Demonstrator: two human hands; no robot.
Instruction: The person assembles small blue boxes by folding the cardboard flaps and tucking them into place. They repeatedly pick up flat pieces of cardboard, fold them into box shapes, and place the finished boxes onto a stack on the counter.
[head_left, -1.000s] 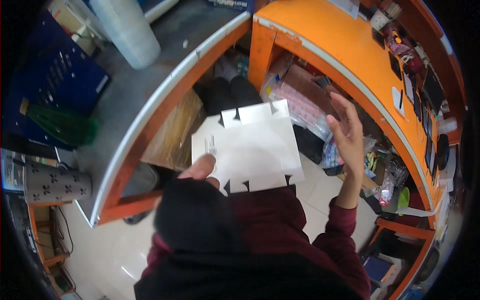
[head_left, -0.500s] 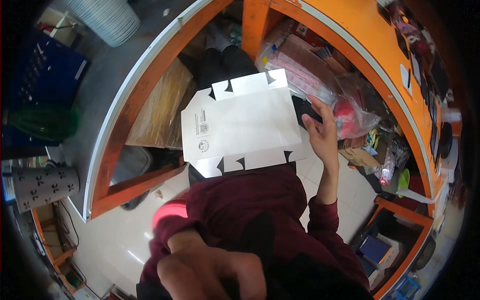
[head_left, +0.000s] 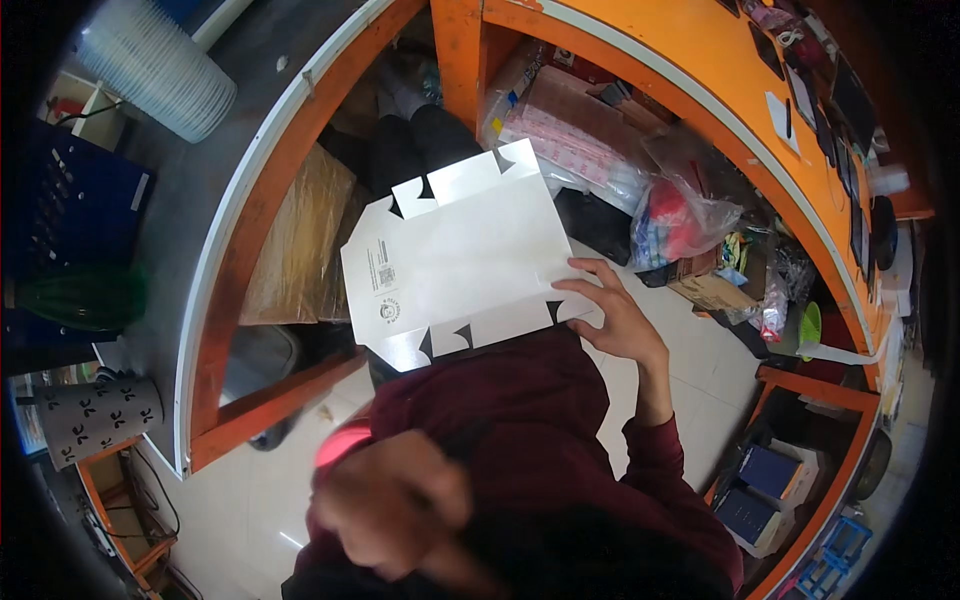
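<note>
A flat white cardboard box blank (head_left: 460, 255) with notched flaps lies across my lap, its small dark print toward the left. My right hand (head_left: 620, 315) is at its right edge, fingers spread and curved, fingertips touching the card near the notched lower corner. No grip on it shows. My left hand (head_left: 395, 505) is raised close to the camera in front of my chest, apart from the cardboard. Motion blurs its fingers, so whether it holds anything is not visible.
On the left, a dark counter (head_left: 265, 105) carries stacked clear cups (head_left: 160, 65) and a patterned grey cup (head_left: 100, 420). An orange table (head_left: 680, 40) curves along the right. Beneath it sit plastic-wrapped goods (head_left: 590, 120) and an open carton (head_left: 710, 285). A wrapped box (head_left: 300, 240) stands under the counter.
My right hand has come down from above the box blank's right side to touch its edge. The blank now sits slightly more tilted. My left hand has shifted and blurred; the whole view has turned slightly.
</note>
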